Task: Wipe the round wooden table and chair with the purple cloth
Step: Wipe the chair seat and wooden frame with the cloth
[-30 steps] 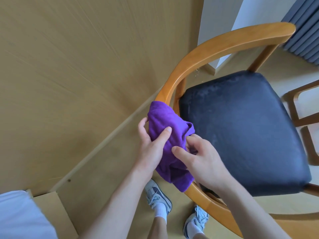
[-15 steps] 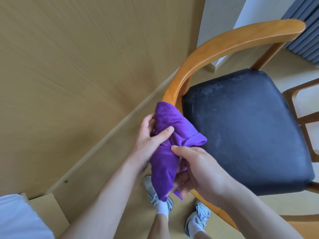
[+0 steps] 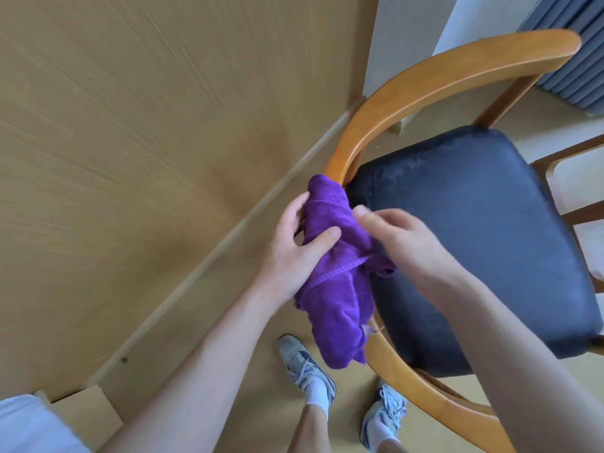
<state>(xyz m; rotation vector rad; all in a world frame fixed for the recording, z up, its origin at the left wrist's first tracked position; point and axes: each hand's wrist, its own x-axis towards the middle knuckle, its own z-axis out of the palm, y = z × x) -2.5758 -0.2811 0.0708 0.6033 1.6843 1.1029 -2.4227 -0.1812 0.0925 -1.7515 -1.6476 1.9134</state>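
Observation:
The purple cloth (image 3: 333, 282) is draped over the curved wooden back rail (image 3: 421, 83) of the chair, just left of its black padded seat (image 3: 474, 230). My left hand (image 3: 291, 256) grips the cloth from the left, with the thumb pressed on its front and the fingers behind. My right hand (image 3: 402, 246) hovers over the cloth's right edge with its fingertips at the upper fold. It is blurred, so any hold on the cloth is unclear. The cloth's lower end hangs free past the rail. The round table is out of view.
A tall wood-grain wall panel (image 3: 147, 142) with a baseboard fills the left. My two feet in grey sneakers (image 3: 307, 367) stand on the floor below the cloth. A second wooden frame (image 3: 568, 155) and a grey curtain (image 3: 575, 53) are at right.
My right hand has let go of the cloth's lower part and risen to its upper right edge. The lower end now hangs loose. My left hand keeps its grip.

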